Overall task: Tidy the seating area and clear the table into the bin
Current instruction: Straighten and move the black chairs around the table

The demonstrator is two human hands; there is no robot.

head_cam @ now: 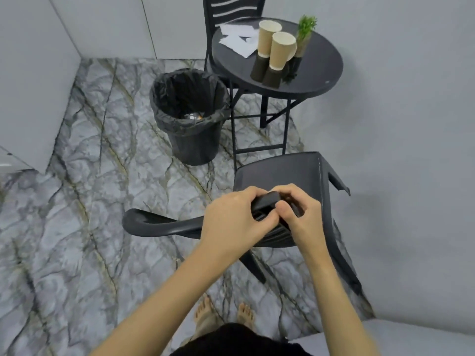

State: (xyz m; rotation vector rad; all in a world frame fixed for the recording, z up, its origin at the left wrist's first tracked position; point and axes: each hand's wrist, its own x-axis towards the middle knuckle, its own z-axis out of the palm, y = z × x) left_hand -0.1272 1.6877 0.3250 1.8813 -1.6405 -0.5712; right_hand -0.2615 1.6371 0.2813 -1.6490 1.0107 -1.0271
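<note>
A dark plastic armchair (282,173) stands in front of me, tilted, its seat facing the round black table (323,70). My left hand (231,219) and my right hand (300,214) both grip the top of its backrest, side by side. On the table stand two brown paper cups (276,47), with white paper napkins (239,38) behind them. A black bin (190,119) lined with a black bag stands on the floor left of the table, with some rubbish at its bottom.
A small green plant (305,32) stands on the table beside the cups. A second dark chair (231,11) is behind the table against the wall. Grey walls close in at right and left. Marble-patterned floor spreads to the left. My bare feet (223,314) are below.
</note>
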